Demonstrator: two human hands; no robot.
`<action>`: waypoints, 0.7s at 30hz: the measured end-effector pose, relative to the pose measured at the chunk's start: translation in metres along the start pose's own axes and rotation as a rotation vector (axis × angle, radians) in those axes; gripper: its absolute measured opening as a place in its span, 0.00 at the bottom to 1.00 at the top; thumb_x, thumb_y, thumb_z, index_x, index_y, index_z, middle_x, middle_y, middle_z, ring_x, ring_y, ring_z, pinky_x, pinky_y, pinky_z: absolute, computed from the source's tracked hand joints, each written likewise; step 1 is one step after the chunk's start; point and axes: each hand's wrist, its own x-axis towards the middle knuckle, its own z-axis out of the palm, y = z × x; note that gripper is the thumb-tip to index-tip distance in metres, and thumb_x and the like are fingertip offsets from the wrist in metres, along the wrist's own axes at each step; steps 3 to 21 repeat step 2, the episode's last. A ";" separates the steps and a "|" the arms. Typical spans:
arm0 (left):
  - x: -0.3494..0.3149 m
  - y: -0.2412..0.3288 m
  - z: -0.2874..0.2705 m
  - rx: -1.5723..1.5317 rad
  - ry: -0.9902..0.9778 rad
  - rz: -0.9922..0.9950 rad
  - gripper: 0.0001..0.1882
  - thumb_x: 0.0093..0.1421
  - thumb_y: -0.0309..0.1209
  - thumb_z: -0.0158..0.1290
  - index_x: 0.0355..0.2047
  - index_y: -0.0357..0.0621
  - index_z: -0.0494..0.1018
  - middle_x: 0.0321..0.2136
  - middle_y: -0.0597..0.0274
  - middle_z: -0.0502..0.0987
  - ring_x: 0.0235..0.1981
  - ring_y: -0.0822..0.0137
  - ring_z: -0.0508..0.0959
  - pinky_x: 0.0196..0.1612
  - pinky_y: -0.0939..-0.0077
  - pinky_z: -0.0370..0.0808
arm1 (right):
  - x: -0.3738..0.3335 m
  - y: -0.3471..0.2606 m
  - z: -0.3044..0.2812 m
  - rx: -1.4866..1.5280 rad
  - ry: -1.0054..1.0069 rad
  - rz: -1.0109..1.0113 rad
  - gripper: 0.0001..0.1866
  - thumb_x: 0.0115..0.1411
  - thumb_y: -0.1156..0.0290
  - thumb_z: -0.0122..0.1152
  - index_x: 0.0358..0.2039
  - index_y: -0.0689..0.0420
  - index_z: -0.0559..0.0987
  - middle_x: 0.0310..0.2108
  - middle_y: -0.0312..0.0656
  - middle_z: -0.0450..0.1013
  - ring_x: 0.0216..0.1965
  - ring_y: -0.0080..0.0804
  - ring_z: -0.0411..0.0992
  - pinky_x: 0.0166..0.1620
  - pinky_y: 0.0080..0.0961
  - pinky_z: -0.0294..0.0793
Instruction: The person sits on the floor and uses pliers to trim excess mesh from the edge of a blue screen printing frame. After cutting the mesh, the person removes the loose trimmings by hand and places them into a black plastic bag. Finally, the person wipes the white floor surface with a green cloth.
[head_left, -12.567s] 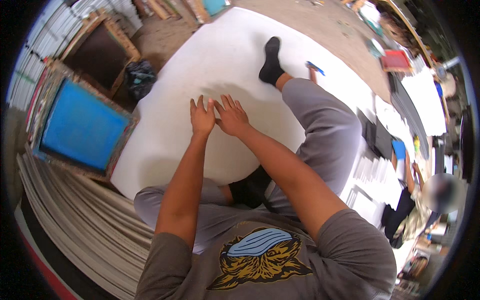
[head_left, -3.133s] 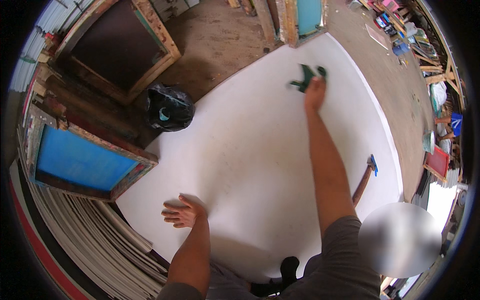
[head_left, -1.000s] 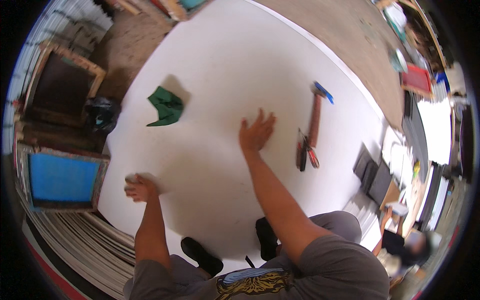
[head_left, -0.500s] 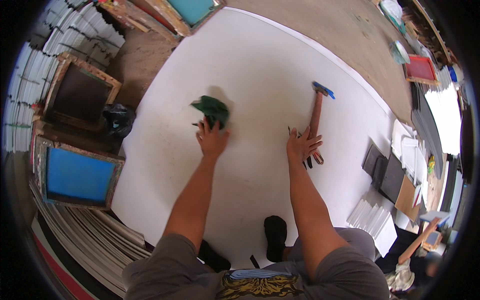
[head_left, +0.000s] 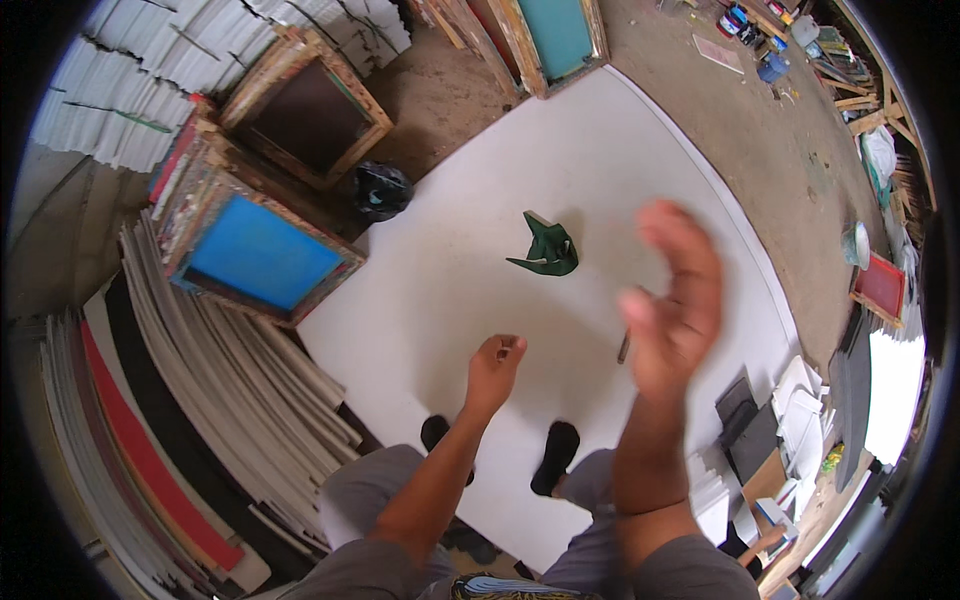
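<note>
A crumpled dark green cloth (head_left: 548,250) lies on the white sheet, with no hand touching it. My left hand (head_left: 493,375) is over the near part of the sheet, fingers curled closed; whether anything small sits inside them is hidden. Raised close to the camera and slightly blurred, my right hand (head_left: 680,310) has its thumb and bent fingers apart with nothing between them. Beside its thumb, a short dark end of a thin item (head_left: 624,347) shows on the sheet; my right hand covers what lies beyond.
The white sheet (head_left: 450,240) spreads under my feet. Left of it stand a blue framed screen (head_left: 262,252), a dark framed screen (head_left: 310,118), a black plastic bag (head_left: 382,190) and stacked boards (head_left: 220,370). Dark and white pieces (head_left: 745,425) lie at the right.
My left hand has left the green cloth and drawn back toward me, fingers curling. My right hand has risen from beside the long-handled tool. The view has turned and shifted left.
</note>
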 end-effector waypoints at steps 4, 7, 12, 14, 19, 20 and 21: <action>-0.046 0.037 -0.020 0.205 -0.099 0.072 0.21 0.65 0.47 0.58 0.43 0.39 0.80 0.38 0.51 0.82 0.38 0.59 0.82 0.43 0.66 0.77 | 0.071 -0.101 -0.009 -0.138 0.075 -0.113 0.46 0.59 0.40 0.59 0.62 0.67 0.62 0.62 0.63 0.62 0.61 0.56 0.68 0.57 0.51 0.74; -0.046 0.037 -0.020 0.205 -0.099 0.072 0.21 0.65 0.47 0.58 0.43 0.39 0.80 0.38 0.51 0.82 0.38 0.59 0.82 0.43 0.66 0.77 | 0.071 -0.101 -0.009 -0.138 0.075 -0.113 0.46 0.59 0.40 0.59 0.62 0.67 0.62 0.62 0.63 0.62 0.61 0.56 0.68 0.57 0.51 0.74; -0.046 0.037 -0.020 0.205 -0.099 0.072 0.21 0.65 0.47 0.58 0.43 0.39 0.80 0.38 0.51 0.82 0.38 0.59 0.82 0.43 0.66 0.77 | 0.071 -0.101 -0.009 -0.138 0.075 -0.113 0.46 0.59 0.40 0.59 0.62 0.67 0.62 0.62 0.63 0.62 0.61 0.56 0.68 0.57 0.51 0.74; -0.046 0.037 -0.020 0.205 -0.099 0.072 0.21 0.65 0.47 0.58 0.43 0.39 0.80 0.38 0.51 0.82 0.38 0.59 0.82 0.43 0.66 0.77 | 0.071 -0.101 -0.009 -0.138 0.075 -0.113 0.46 0.59 0.40 0.59 0.62 0.67 0.62 0.62 0.63 0.62 0.61 0.56 0.68 0.57 0.51 0.74; -0.046 0.037 -0.020 0.205 -0.099 0.072 0.21 0.65 0.47 0.58 0.43 0.39 0.80 0.38 0.51 0.82 0.38 0.59 0.82 0.43 0.66 0.77 | 0.071 -0.101 -0.009 -0.138 0.075 -0.113 0.46 0.59 0.40 0.59 0.62 0.67 0.62 0.62 0.63 0.62 0.61 0.56 0.68 0.57 0.51 0.74; -0.046 0.037 -0.020 0.205 -0.099 0.072 0.21 0.65 0.47 0.58 0.43 0.39 0.80 0.38 0.51 0.82 0.38 0.59 0.82 0.43 0.66 0.77 | 0.071 -0.101 -0.009 -0.138 0.075 -0.113 0.46 0.59 0.40 0.59 0.62 0.67 0.62 0.62 0.63 0.62 0.61 0.56 0.68 0.57 0.51 0.74; -0.046 0.037 -0.020 0.205 -0.099 0.072 0.21 0.65 0.47 0.58 0.43 0.39 0.80 0.38 0.51 0.82 0.38 0.59 0.82 0.43 0.66 0.77 | 0.071 -0.101 -0.009 -0.138 0.075 -0.113 0.46 0.59 0.40 0.59 0.62 0.67 0.62 0.62 0.63 0.62 0.61 0.56 0.68 0.57 0.51 0.74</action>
